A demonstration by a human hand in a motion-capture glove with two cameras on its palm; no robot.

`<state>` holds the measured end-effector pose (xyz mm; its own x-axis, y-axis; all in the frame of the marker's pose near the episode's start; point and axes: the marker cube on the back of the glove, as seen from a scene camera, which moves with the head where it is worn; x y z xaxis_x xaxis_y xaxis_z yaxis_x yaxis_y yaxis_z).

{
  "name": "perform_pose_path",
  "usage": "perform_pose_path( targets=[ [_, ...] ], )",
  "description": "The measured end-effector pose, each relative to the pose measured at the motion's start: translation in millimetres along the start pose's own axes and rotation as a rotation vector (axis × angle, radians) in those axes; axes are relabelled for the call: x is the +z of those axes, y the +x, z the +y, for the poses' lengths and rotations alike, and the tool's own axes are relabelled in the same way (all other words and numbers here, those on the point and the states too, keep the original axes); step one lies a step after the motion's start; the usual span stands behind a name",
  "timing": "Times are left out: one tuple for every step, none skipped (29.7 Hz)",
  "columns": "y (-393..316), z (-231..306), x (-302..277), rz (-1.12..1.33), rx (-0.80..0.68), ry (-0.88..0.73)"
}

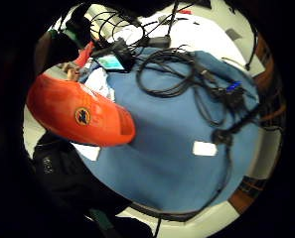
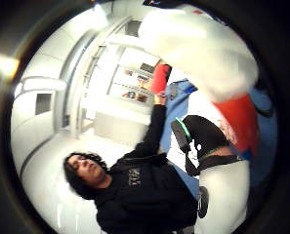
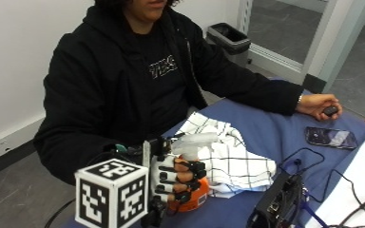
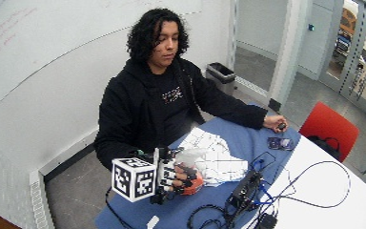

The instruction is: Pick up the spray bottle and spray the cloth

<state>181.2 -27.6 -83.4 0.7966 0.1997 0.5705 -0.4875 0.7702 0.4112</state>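
An orange spray bottle (image 3: 194, 194) with a white spray head (image 3: 195, 143) is held upright just above the blue table cover, near the table's front corner. My gloved right hand (image 3: 176, 176) grips it, fingers curled round its neck and body. The bottle's orange body (image 1: 82, 115) fills part of the little finger side palm view, and its white head (image 2: 198, 48) shows in the thumb side palm view. A white checked cloth (image 3: 230, 156) lies crumpled on the cover right beside the bottle, on its far side. The spray head points toward the cloth.
A black device (image 3: 276, 202) with cables sits on the blue cover (image 3: 277, 133) close to the cloth. A phone (image 3: 331, 137) lies farther back by the person's bare left hand (image 3: 318, 105), which holds a small dark object. A red chair (image 4: 328, 125) stands beyond the table.
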Motion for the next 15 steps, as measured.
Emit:
perform_pose_path(
  targets=[
    [1, -4, 6, -0.069, -0.002, 0.012],
    [2, -8, 10, -0.141, 0.0, 0.017],
    [3, -9, 11, -0.214, 0.007, 0.009],
    [5, -8, 11, -0.286, 0.016, -0.007],
    [6, -6, 10, -0.354, 0.025, -0.021],
    [6, -6, 11, -0.415, 0.031, -0.026],
    [6, -7, 12, -0.467, 0.034, -0.021],
    [5, -9, 14, -0.506, 0.035, -0.011],
    [4, -11, 15, -0.529, 0.035, 0.001],
    [3, -14, 16, -0.54, 0.036, 0.012],
    [2, -16, 16, -0.542, 0.037, 0.02],
    [2, -18, 16, -0.539, 0.041, 0.025],
    [1, -20, 16, -0.535, 0.047, 0.026],
    [0, -22, 16, -0.533, 0.055, 0.021],
    [0, -24, 16, -0.533, 0.064, 0.014]
  ],
)
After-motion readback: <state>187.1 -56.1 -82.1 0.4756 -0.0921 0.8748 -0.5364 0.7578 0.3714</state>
